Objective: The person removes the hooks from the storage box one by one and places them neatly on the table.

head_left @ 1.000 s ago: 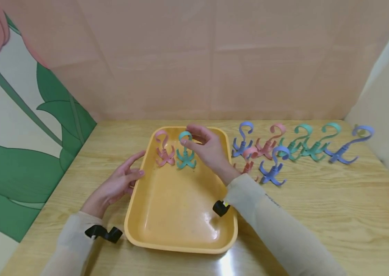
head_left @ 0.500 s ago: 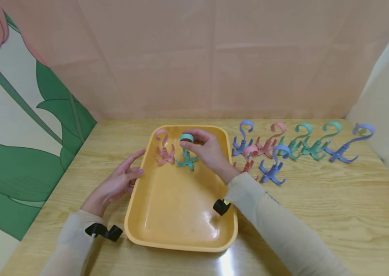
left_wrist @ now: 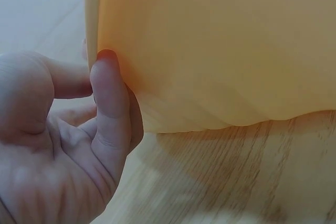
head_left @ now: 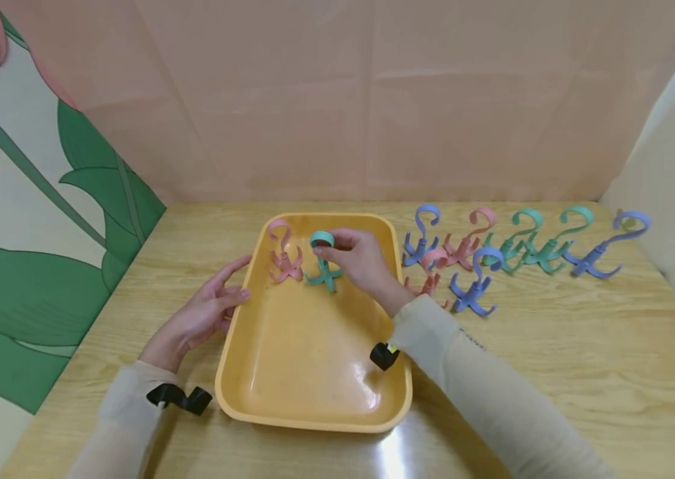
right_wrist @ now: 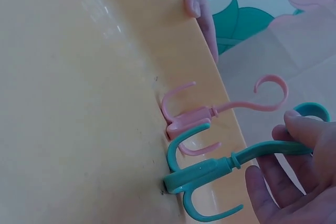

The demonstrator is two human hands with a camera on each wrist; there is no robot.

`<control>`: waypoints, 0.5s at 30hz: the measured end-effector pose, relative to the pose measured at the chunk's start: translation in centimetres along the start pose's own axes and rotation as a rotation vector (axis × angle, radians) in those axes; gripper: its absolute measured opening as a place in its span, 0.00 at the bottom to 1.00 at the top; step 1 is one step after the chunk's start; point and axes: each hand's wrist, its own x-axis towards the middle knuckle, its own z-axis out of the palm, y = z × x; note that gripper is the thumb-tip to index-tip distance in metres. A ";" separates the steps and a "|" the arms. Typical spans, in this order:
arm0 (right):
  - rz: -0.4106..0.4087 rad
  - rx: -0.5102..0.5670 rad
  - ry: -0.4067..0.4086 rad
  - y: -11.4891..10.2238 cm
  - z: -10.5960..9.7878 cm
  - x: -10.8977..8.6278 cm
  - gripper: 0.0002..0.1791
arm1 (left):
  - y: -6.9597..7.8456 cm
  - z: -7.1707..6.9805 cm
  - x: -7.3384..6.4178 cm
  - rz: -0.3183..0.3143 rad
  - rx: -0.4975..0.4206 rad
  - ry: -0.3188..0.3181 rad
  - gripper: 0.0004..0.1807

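In the yellow tray [head_left: 313, 372], a green four-prong hanging hook [right_wrist: 205, 174] stands on its prongs, its neck leaning toward my right hand [head_left: 362, 263]. Thumb and fingers of that hand pinch the hook's curled top. Close to its left, a pink hook [right_wrist: 197, 119] of the same shape stands with nothing holding it. My left hand [head_left: 205, 313] grips the tray's left side; in the left wrist view the thumb lies over the rim and the fingers press on the outer wall [left_wrist: 220, 51].
To the tray's right, several more hooks stand on the wooden table [head_left: 552, 372], among them a blue hook [head_left: 473, 289], a pink hook [head_left: 463, 249] and a green hook [head_left: 548, 253]. A pink backdrop [head_left: 367, 120] rises behind; a leaf-patterned panel [head_left: 8, 293] stands at left.
My right hand has turned and tilted the green hook, so its curl now faces me and its prongs point differently. The left hand has stayed on the tray. The head view has shifted slightly.
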 end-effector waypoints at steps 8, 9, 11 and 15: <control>0.025 0.055 0.016 -0.6 -0.4 0.0 0.10 | 0.3 0.1 0.2 0.011 0.009 -0.003 0.37; 0.032 0.066 0.019 -0.7 -0.4 0.0 0.10 | 0.3 0.1 0.2 0.012 0.010 -0.003 0.37; 0.037 0.091 0.022 -1.0 -0.4 -0.1 0.11 | 0.2 0.1 0.2 0.013 0.009 -0.002 0.37; 0.045 0.130 0.022 -1.7 -0.3 -0.6 0.11 | 0.1 0.0 0.2 0.013 0.016 -0.002 0.37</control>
